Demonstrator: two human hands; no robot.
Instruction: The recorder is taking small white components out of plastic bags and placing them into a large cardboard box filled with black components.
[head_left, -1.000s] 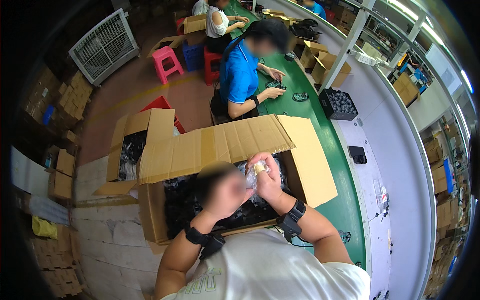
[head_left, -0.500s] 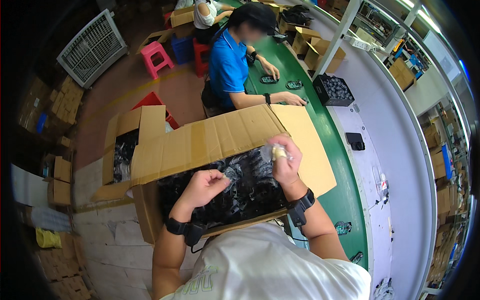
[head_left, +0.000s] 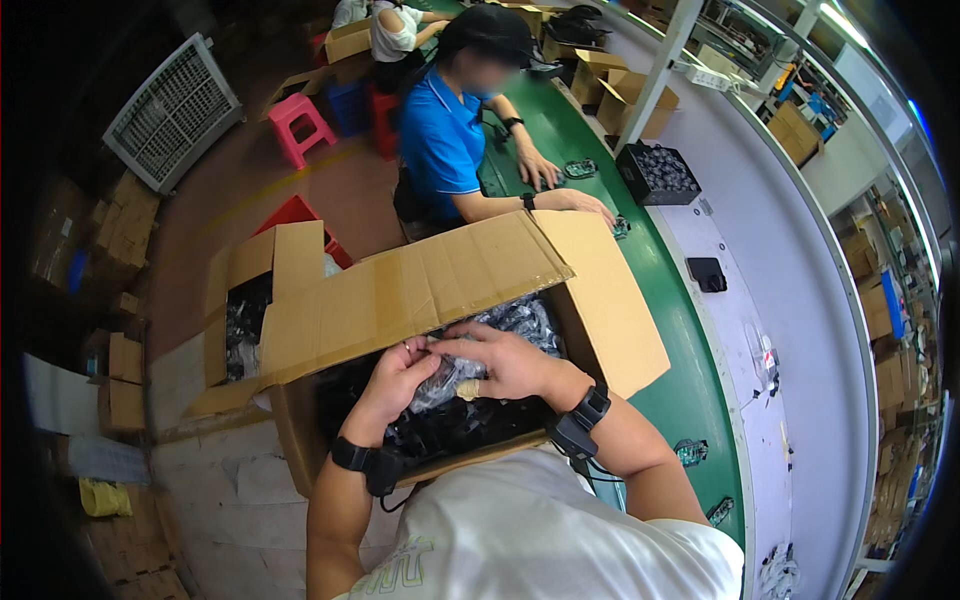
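Over an open cardboard box [head_left: 420,288], both my hands meet above a heap of dark parts in clear plastic [head_left: 430,430]. My left hand [head_left: 392,382] is closed, its thumb and fingertips pinching the edge of a clear plastic bag [head_left: 440,386]. From the other side my right hand [head_left: 505,362] reaches across with its fingertips at the same bag, touching or nearly touching the left fingers. A pale yellow wrap covers a fingertip of my right hand. What lies inside the bag cannot be made out. Each wrist wears a black band with a small module.
A green work surface [head_left: 665,330] runs along the right, with circuit boards [head_left: 690,452] on it. A co-worker in a blue shirt [head_left: 440,135] handles boards ahead. Beside them stands a black bin [head_left: 655,190] of wrapped parts. Another open carton [head_left: 225,300] stands left.
My right hand has come down and left from the box's right side to meet my left hand, which has barely moved. The co-worker's hands have shifted among the boards.
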